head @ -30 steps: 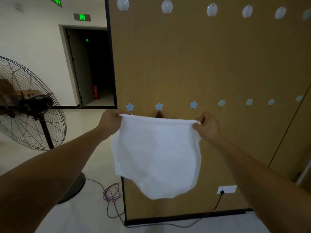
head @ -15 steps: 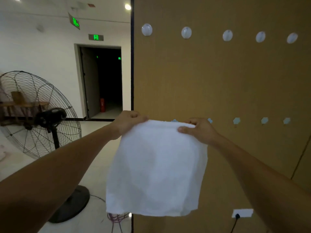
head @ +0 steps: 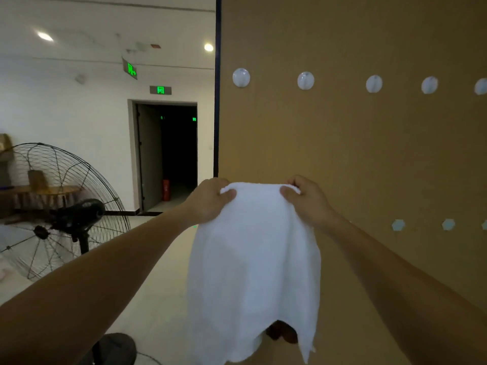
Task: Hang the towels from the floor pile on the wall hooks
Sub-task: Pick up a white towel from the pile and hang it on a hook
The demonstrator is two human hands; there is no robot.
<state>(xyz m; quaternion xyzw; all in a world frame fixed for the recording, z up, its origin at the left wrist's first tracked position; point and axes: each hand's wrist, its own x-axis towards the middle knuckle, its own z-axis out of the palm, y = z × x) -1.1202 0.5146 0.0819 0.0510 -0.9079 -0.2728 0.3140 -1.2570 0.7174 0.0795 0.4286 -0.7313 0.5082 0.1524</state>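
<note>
At the far left we see a large black pedestal fan (head: 60, 212) with a wire cage, standing on a pale floor (head: 158, 299). A wooden shelf (head: 39, 192) shows through the cage. Behind them runs a white wall (head: 79, 114) under a white ceiling with a round ceiling light (head: 44, 36). A green exit sign (head: 129, 70) hangs from the ceiling and a second green sign (head: 160, 90) sits above a dark doorway (head: 179, 154), where a red fire extinguisher (head: 166, 190) stands on the floor.

Next we come to the left hand (head: 210, 201), fingers curled over the top left corner of a white towel (head: 253, 264). The towel hangs in loose folds in front of a brown panel wall (head: 342, 154), near the panel's dark left edge. We cannot tell whether the cloth touches the wall or is caught on anything behind it. Something dark peeks out under its ragged lower edge, too hidden to name. The right hand (head: 308, 201) pinches the top right corner, so the two hands are apart with the towel's top edge between them.

Across the panel's matte surface, a row of round white hooks (head: 241, 77) runs well above the hands. To the right, just below hand height, sit small pale blue hooks (head: 398, 225).
</note>
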